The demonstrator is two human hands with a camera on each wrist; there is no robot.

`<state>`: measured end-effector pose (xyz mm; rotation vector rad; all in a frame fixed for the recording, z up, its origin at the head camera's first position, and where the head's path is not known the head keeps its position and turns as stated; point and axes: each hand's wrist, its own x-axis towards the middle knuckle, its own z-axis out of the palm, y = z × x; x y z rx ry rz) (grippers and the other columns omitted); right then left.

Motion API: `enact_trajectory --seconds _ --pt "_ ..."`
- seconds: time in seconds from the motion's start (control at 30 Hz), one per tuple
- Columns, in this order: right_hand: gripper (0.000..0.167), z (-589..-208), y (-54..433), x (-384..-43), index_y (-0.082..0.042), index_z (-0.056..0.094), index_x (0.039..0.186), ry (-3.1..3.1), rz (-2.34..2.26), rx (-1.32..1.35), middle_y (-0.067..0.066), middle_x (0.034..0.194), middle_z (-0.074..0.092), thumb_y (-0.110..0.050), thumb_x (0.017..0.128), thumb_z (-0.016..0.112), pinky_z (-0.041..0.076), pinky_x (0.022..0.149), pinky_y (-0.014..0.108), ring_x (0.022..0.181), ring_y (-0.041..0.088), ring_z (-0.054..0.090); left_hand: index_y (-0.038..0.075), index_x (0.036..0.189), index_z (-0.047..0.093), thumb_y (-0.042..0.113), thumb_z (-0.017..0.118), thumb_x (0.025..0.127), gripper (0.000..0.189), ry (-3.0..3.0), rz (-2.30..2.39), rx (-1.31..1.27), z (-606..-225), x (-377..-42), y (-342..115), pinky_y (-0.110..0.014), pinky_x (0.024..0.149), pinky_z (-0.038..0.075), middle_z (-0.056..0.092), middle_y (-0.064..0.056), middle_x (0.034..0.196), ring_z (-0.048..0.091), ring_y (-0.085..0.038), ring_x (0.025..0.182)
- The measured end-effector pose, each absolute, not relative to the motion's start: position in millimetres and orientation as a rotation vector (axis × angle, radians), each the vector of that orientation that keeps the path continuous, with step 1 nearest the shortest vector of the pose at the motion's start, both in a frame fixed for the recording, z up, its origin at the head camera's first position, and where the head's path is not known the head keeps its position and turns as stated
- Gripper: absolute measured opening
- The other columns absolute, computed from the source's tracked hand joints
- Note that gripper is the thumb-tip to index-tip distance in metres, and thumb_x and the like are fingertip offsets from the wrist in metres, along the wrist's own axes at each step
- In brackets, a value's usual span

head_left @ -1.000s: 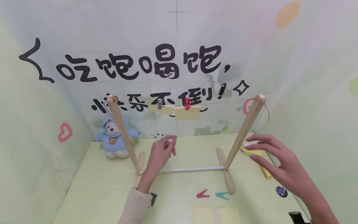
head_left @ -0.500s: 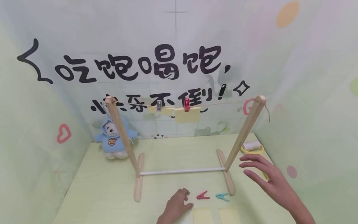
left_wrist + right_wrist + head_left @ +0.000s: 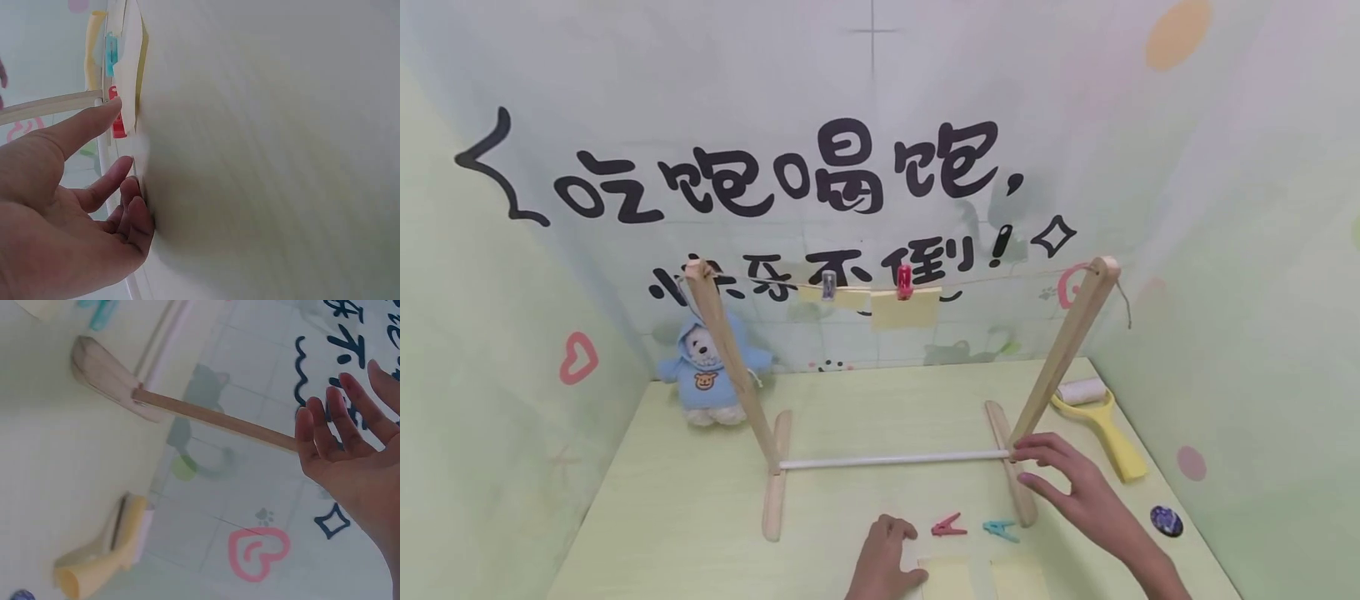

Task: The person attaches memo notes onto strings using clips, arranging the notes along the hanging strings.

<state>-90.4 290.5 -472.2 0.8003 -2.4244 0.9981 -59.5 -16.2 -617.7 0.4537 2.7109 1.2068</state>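
My left hand (image 3: 883, 560) is low at the table's front with fingers loosely bent, its thumb tip right at the left edge of a pale yellow paper note (image 3: 947, 578). In the left wrist view the note (image 3: 129, 62) curls slightly up beside the thumb. A second yellow note (image 3: 1019, 578) lies to its right. Behind the notes are a red clothespin (image 3: 950, 525) and a turquoise clothespin (image 3: 1002, 531). My right hand (image 3: 1078, 492) hovers with relaxed, spread fingers, overlapping the right foot of the wooden stand (image 3: 1063, 358), and holds nothing.
From the stand's string hang two yellow notes, under a grey clip (image 3: 828, 285) and a red clip (image 3: 905, 282). A white rod (image 3: 895, 459) joins the feet. A plush bear (image 3: 711, 379) sits back left. A yellow-handled roller (image 3: 1118, 442) and a dark round disc (image 3: 1167, 521) lie right.
My left hand has come down from below the string to the table beside the left note. My right hand has moved left and lower, towards the stand's right foot.
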Motion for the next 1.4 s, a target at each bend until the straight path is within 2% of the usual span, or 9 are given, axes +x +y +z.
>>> enact_trajectory --seconds 0.13,0.33,0.53,0.7,0.8,1.0,1.17,1.4 --pt "0.045 -501.7 284.4 -95.7 -0.017 0.076 0.121 -2.462 1.066 0.809 0.006 0.122 0.072 0.007 0.085 0.087 0.056 0.087 0.019 0.114 0.006 0.066 0.013 0.113 0.066 0.021 0.099 0.08 0.047 2.741 1.224 0.509 -624.5 -56.9 -13.3 -0.034 0.083 0.052 0.05 0.001 0.116 0.053 -0.018 0.099" --pt "0.041 -540.4 273.5 -103.7 -0.01 0.073 0.122 -2.473 1.147 0.871 0.012 0.119 0.071 0.007 0.086 0.086 0.061 0.079 0.032 0.11 0.012 0.068 0.017 0.112 0.065 0.023 0.101 0.077 0.051 2.749 1.195 0.498 -626.4 -55.2 -10.6 -0.034 0.082 0.049 0.048 0.002 0.119 0.05 -0.018 0.1" --pt "0.035 -579.3 266.2 -99.9 -0.004 0.071 0.125 -2.6 1.1 0.956 0.009 0.122 0.069 -0.004 0.092 0.085 0.061 0.087 0.036 0.113 0.021 0.067 0.021 0.107 0.065 0.021 0.103 0.07 0.054 2.833 1.123 0.527 -633.5 -54.4 -9.7 -0.032 0.079 0.045 0.046 0.004 0.116 0.044 -0.012 0.094" --pt "0.041 -607.3 260.6 -98.0 -0.006 0.073 0.122 -2.555 0.922 1.029 0.005 0.121 0.07 -0.011 0.086 0.09 0.057 0.092 0.03 0.11 0.02 0.066 0.023 0.101 0.065 0.022 0.103 0.069 0.049 2.856 1.09 0.54 -632.7 -54.9 -10.3 -0.031 0.079 0.045 0.044 0.005 0.115 0.043 -0.012 0.095" --pt "0.042 -612.5 257.4 -97.3 -0.008 0.073 0.122 -2.549 0.827 1.044 0.004 0.121 0.07 -0.013 0.084 0.092 0.058 0.089 0.031 0.109 0.019 0.064 0.023 0.099 0.066 0.021 0.102 0.071 0.045 2.848 1.084 0.547 -629.8 -55.0 -11.4 -0.032 0.081 0.046 0.043 0.005 0.115 0.044 -0.012 0.096" --pt "0.047 -606.1 251.2 -96.3 -0.01 0.074 0.122 -2.566 0.743 1.082 0.005 0.12 0.07 -0.006 0.08 0.094 0.058 0.089 0.041 0.11 0.025 0.061 0.025 0.09 0.069 0.022 0.101 0.069 0.039 2.881 1.067 0.558 -630.1 -54.8 -12.3 -0.031 0.081 0.044 0.038 0.009 0.111 0.04 -0.01 0.095" --pt "0.048 -602.4 247.4 -94.9 -0.014 0.075 0.122 -2.666 0.722 1.054 0.003 0.122 0.067 -0.012 0.079 0.096 0.057 0.091 0.042 0.112 0.025 0.059 0.024 0.084 0.07 0.024 0.101 0.067 0.035 2.914 1.085 0.589 -635.9 -55.3 -12.5 -0.029 0.077 0.041 0.036 0.01 0.109 0.038 -0.008 0.094" --pt "0.052 -604.8 243.4 -92.4 -0.017 0.077 0.116 -2.667 0.63 1.019 0.0 0.119 0.063 -0.013 0.07 0.1 0.056 0.089 0.042 0.11 0.025 0.057 0.024 0.074 0.071 0.026 0.1 0.062 0.031 2.978 1.113 0.687 -642.9 -55.1 -13.6 -0.025 0.072 0.034 0.038 0.012 0.104 0.035 -0.004 0.09"
